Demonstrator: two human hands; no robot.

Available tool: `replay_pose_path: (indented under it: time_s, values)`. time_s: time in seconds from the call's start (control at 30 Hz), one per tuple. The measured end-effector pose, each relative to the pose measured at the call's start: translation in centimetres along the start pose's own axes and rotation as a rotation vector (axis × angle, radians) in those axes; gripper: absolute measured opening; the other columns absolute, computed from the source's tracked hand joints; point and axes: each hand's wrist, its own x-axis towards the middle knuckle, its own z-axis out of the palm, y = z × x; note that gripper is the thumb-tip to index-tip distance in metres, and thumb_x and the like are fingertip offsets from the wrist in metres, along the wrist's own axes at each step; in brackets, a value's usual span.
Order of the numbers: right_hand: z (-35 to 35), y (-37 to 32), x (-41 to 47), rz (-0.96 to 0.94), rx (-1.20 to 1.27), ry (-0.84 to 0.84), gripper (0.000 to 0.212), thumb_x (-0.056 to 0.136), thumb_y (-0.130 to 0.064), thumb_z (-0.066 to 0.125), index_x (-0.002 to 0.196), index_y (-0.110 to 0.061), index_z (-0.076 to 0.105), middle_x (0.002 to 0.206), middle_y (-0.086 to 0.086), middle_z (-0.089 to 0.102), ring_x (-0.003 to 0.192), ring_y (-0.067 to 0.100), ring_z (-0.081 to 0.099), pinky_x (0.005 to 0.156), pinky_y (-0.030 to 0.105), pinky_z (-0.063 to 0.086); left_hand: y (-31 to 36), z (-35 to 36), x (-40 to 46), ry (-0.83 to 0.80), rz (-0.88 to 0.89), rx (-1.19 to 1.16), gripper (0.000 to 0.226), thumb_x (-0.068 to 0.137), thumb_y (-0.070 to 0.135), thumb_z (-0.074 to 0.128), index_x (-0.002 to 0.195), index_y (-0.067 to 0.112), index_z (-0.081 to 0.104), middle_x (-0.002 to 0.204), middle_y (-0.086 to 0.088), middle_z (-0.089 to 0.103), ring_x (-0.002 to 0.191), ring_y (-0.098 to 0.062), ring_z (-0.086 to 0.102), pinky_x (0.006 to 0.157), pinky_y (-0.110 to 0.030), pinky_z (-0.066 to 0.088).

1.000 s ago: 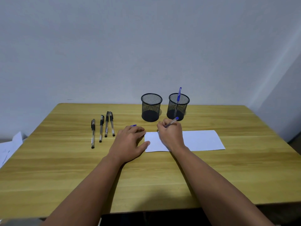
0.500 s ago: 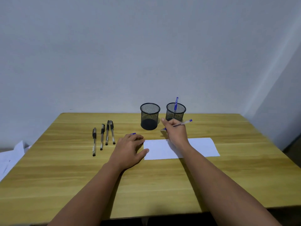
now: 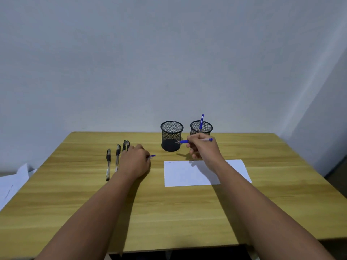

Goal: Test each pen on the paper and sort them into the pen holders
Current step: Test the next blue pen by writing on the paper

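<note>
My right hand (image 3: pixel 203 148) grips a blue pen (image 3: pixel 183 141) held level above the table, its tip pointing left in front of the left mesh holder (image 3: pixel 171 128). The right mesh holder (image 3: pixel 206 128), partly hidden behind this hand, has one blue pen (image 3: pixel 201 121) standing in it. The left holder looks empty. My left hand (image 3: pixel 134 162) rests palm down left of the white paper (image 3: pixel 187 175), fingers curled around a small blue pen cap (image 3: pixel 153 156) that sticks out on its right side. Faint marks show at the paper's top left corner.
Several black pens (image 3: pixel 108 164) lie side by side on the wooden table (image 3: pixel 187 209), left of my left hand, which covers the lower ends of two of them. Loose white sheets (image 3: pixel 13 182) lie off the table's left edge. A wall stands close behind the holders.
My right hand lifted the blue pen off the paper and carried it back to the holders, turning it level. My left hand slid left off the paper's edge to beside the black pens.
</note>
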Motion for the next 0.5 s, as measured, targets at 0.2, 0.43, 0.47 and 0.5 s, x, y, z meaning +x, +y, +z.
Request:
replay_pose_path:
  time_s: [0.2, 0.43, 0.47, 0.5]
  values:
    - [-0.9, 1.2, -0.7, 0.000, -0.066, -0.051, 0.017, 0.103, -0.019, 0.070, 0.106, -0.008, 0.082, 0.086, 0.006, 0.079, 0.055, 0.011, 0.062, 0.049, 0.023, 0.051, 0.0, -0.1, 0.1, 0.064, -0.001, 0.010, 0.029, 0.101, 0.042, 0.051, 0.120, 0.029, 0.069, 0.119, 0.003, 0.066, 0.113, -0.024, 0.056, 0.090, -0.043, 0.044]
    - [-1.5, 1.3, -1.0, -0.047, -0.203, -0.093, 0.011, 0.092, -0.017, 0.084, 0.101, -0.011, 0.084, 0.091, 0.005, 0.084, 0.059, 0.007, 0.069, 0.058, 0.022, 0.049, 0.1, -1.6, -0.2, 0.102, 0.027, -0.395, 0.017, 0.099, 0.034, 0.054, 0.111, 0.031, 0.067, 0.107, 0.010, 0.070, 0.094, -0.015, 0.064, 0.080, -0.040, 0.056]
    - [-1.5, 1.1, -1.0, -0.055, -0.205, -0.092, 0.012, 0.091, -0.015, 0.085, 0.101, -0.010, 0.084, 0.088, 0.005, 0.083, 0.058, 0.007, 0.069, 0.057, 0.022, 0.048, 0.3, -2.0, -0.2, 0.094, 0.038, -0.449, 0.015, 0.099, 0.033, 0.056, 0.109, 0.032, 0.067, 0.104, 0.012, 0.069, 0.091, -0.013, 0.064, 0.080, -0.040, 0.056]
    - [-1.5, 0.9, -1.1, -0.065, -0.206, -0.091, 0.013, 0.090, -0.012, 0.086, 0.102, -0.009, 0.084, 0.084, 0.004, 0.082, 0.057, 0.008, 0.069, 0.055, 0.022, 0.046, 0.5, -2.3, -0.2, 0.092, 0.056, -0.488, 0.014, 0.099, 0.031, 0.057, 0.108, 0.032, 0.068, 0.103, 0.012, 0.069, 0.090, -0.012, 0.064, 0.080, -0.040, 0.056]
